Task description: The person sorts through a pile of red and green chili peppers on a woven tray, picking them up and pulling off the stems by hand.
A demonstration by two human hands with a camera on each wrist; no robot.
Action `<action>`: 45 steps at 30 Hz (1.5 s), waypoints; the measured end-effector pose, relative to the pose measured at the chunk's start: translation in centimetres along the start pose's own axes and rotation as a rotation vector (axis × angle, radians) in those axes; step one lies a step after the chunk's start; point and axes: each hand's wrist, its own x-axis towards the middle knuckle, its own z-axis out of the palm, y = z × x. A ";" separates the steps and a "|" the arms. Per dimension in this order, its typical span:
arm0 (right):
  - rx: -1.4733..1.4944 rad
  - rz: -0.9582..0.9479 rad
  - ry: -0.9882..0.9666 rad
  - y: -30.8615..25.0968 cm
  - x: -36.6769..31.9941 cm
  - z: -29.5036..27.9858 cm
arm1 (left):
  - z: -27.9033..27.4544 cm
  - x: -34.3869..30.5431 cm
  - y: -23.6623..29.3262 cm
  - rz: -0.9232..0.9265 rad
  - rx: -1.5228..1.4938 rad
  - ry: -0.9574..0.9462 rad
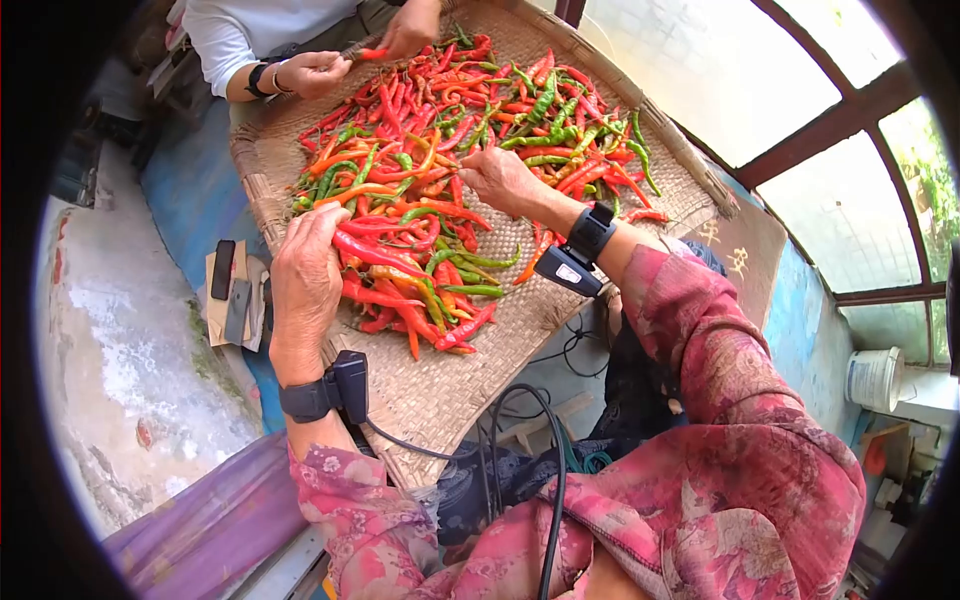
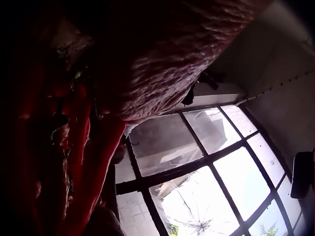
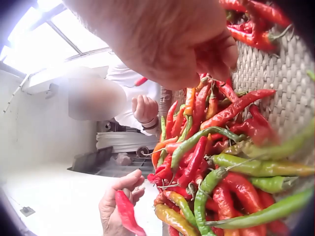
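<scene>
A heap of red, orange and green chili peppers (image 1: 400, 180) lies on a woven tray (image 1: 400, 400). At the near-left side of the heap my left hand (image 1: 305, 275) holds a red chili pepper (image 3: 128, 214) between thumb and fingers. In the dark left wrist view, long red peppers (image 2: 101, 162) hang below the hand. My right hand (image 1: 505, 183) is over the middle of the heap with its fingers curled, fingertips right at the peppers. Seen from the right wrist, the hand (image 3: 167, 44) hides its own grasp; I cannot tell whether a pepper is in it.
Across the tray another person's hands (image 1: 320, 72) hold a red chili pepper (image 1: 373, 54). A raised rim (image 1: 690, 150) borders the tray. Two phones (image 1: 238, 310) lie on cardboard at the left. Black cables (image 1: 555, 480) hang near my lap. A white bucket (image 1: 872, 380) stands at the right by the windows.
</scene>
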 end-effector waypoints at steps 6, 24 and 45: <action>-0.111 0.063 0.121 0.2 -0.3 0.9 | -0.6 -0.5 0.1 -0.021 0.092 -0.005; 0.859 -0.017 -0.306 -6.8 -4.7 0.8 | 2.4 0.6 3.7 0.091 0.012 -0.023; -0.470 -0.162 -0.091 0.8 0.9 -1.4 | 0.7 0.6 0.6 -0.343 0.354 0.198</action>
